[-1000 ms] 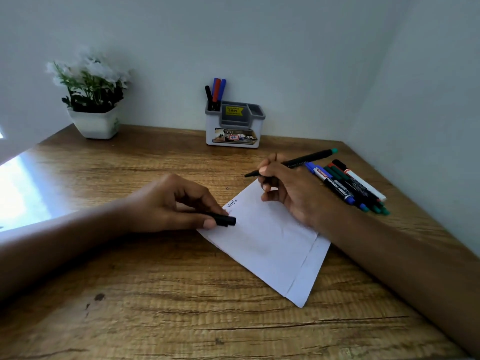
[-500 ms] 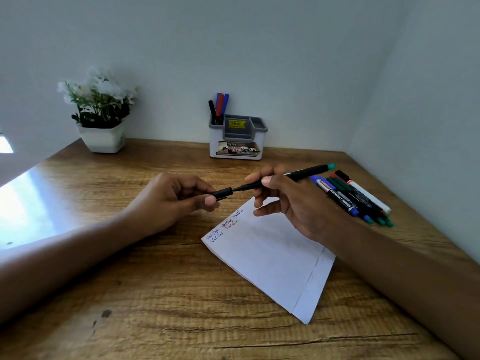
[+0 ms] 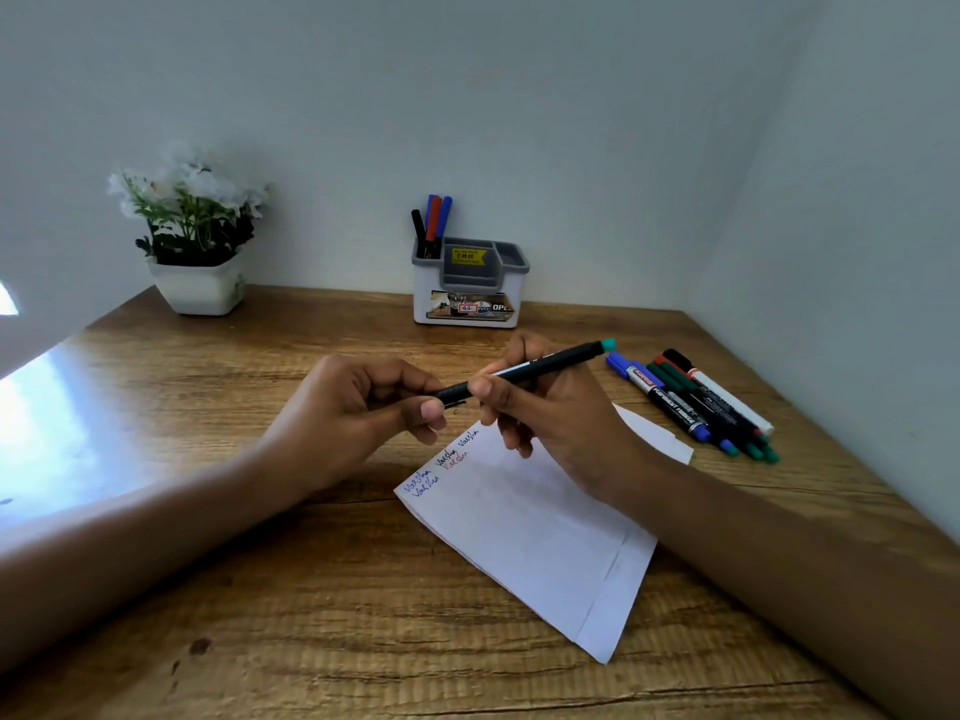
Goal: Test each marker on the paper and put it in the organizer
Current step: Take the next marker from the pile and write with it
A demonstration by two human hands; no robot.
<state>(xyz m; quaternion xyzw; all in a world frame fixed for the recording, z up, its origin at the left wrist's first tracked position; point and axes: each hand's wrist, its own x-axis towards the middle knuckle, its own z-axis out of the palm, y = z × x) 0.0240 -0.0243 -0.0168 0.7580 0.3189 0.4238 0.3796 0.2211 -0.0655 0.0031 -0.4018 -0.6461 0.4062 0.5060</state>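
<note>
While the marker (image 3: 540,367) is held mid-frame above the paper (image 3: 530,527), its barrel is gripped by the right hand (image 3: 550,418); its cap end is pinched by the left hand (image 3: 353,413); light, stiff, smooth, it is judged best taken mid-barrel.

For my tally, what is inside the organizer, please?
Four markers stand in the organizer's left compartment: black, red, two blue. Its wall hides their lower ends and the other compartments' floors.
</note>
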